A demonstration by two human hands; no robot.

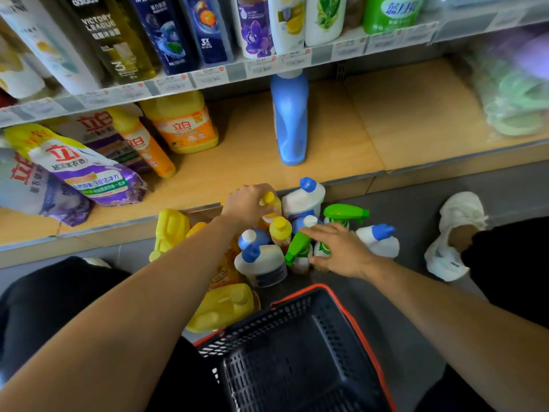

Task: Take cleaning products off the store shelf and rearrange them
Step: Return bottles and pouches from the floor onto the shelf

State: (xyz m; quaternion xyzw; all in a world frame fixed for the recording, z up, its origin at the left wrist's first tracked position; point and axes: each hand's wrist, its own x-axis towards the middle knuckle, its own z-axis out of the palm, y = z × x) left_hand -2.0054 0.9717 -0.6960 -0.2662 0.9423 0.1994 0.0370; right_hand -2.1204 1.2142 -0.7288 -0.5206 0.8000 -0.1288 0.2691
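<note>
Cleaning bottles (264, 267) stand clustered on the floor (416, 203) before the shelf (335, 129). The left hand (249, 203) has its grip clamped on a yellow-capped bottle (269, 198). The right hand (341, 251), grip apart, rests over a green sprayer (297, 243).

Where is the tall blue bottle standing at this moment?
In the head view the tall blue bottle stands upright, alone, on the lower wooden shelf near the centre, to the right of the yellow jug.

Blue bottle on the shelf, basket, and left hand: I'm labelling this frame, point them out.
blue bottle (289, 123): head view, middle of body.
basket (297, 297): head view, far rim.
left hand (248, 205): head view, back of hand.
</note>
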